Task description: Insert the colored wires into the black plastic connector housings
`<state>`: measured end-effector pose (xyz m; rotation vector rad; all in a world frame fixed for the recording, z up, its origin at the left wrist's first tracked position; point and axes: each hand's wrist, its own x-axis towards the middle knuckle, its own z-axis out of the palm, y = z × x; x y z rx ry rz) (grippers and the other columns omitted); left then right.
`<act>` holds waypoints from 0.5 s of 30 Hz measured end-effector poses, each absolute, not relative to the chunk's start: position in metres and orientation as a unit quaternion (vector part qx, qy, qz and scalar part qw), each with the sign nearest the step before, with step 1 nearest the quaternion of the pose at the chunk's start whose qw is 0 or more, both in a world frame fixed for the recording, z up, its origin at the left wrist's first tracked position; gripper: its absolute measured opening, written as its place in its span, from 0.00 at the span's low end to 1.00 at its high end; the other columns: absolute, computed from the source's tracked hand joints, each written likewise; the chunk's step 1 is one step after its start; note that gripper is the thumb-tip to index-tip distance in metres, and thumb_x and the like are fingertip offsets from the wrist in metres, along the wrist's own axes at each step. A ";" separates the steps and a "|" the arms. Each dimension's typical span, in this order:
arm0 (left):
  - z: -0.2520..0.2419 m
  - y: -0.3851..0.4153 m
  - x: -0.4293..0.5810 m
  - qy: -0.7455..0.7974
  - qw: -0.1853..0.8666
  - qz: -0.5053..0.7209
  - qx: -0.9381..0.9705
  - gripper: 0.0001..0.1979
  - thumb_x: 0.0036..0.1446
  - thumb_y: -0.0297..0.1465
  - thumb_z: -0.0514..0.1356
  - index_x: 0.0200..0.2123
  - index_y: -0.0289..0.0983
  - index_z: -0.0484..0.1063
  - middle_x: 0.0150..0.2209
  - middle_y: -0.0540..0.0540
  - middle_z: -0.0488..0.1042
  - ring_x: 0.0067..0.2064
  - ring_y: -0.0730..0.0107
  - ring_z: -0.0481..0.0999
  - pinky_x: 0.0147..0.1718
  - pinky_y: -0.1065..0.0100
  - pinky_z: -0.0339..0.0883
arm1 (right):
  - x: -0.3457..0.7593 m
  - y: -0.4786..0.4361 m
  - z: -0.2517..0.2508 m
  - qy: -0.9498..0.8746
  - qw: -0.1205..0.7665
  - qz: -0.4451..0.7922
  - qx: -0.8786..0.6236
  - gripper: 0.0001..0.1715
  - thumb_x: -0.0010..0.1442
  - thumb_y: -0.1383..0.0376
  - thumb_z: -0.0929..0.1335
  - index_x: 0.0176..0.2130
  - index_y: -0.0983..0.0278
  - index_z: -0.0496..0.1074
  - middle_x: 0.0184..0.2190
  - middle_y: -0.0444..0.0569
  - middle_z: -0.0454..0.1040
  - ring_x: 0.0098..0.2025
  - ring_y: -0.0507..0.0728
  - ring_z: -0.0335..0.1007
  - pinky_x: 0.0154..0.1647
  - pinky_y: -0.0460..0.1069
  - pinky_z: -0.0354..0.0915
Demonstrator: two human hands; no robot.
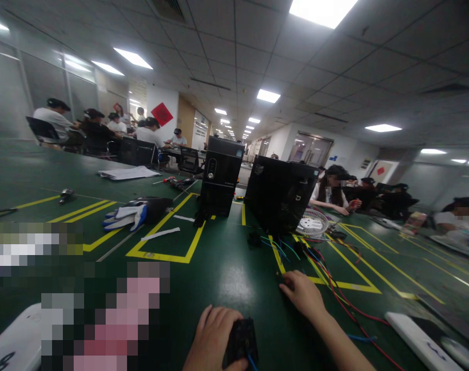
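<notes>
A: What fills most of the space?

B: A green counter (234,273), marked off in yellow tape (161,254), probably to give each item its own spot. Two black computer towers, the right one (281,193) and the left one (221,180), stand upright towards its far side, which likely leaves the near part free for handwork.

A: Anything in the way?

B: The towers block the view of what lies behind them. A white basket (312,222) sits beside the right tower, partly hidden by it. Loose papers (130,172) and a blue-and-white glove (125,218) lie off to the left, well apart from the work.

A: And the hands?

B: They're apart. The left hand (214,337) is wrapped round a small black box (243,337) at the near edge of the view, presumably to steady it. The right hand (302,292) is ahead and to the right, fingers bent; I can't tell whether it pinches anything.

A: What about the thinnest stuff?

B: Red wires (345,303) trail from near the right tower past the right forearm, close enough to snag a sleeve or wrist, I'd say. A blue wire (252,363) shows against the box; its far end is out of view.
</notes>
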<state>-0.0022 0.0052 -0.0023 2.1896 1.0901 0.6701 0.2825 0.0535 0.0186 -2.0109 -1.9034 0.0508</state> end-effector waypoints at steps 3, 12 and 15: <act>-0.003 0.005 -0.002 0.412 0.297 0.254 0.823 0.24 0.39 0.24 0.62 0.43 0.42 0.68 0.45 0.48 0.73 0.51 0.55 0.69 0.58 0.45 0.47 | 0.274 0.048 0.020 -0.669 0.114 -0.015 -0.734 0.09 0.58 0.69 0.65 0.35 0.63 0.76 0.36 0.51 0.74 0.39 0.60 0.72 0.37 0.50 0.63; -0.015 0.011 -0.001 0.412 0.268 0.266 0.829 0.23 0.41 0.33 0.67 0.43 0.43 0.69 0.44 0.47 0.75 0.49 0.54 0.71 0.57 0.45 0.52 | 0.258 0.065 0.057 -0.605 0.081 -0.108 -0.785 0.17 0.67 0.68 0.57 0.49 0.66 0.69 0.45 0.55 0.73 0.45 0.60 0.72 0.39 0.51 0.64; -0.023 0.015 0.003 0.416 0.254 0.266 0.831 0.22 0.43 0.37 0.68 0.43 0.43 0.70 0.44 0.47 0.75 0.48 0.54 0.72 0.56 0.44 0.54 | 0.264 0.089 0.082 -0.580 0.087 -0.119 -0.801 0.18 0.68 0.66 0.57 0.51 0.66 0.68 0.46 0.56 0.73 0.46 0.61 0.71 0.43 0.54 0.65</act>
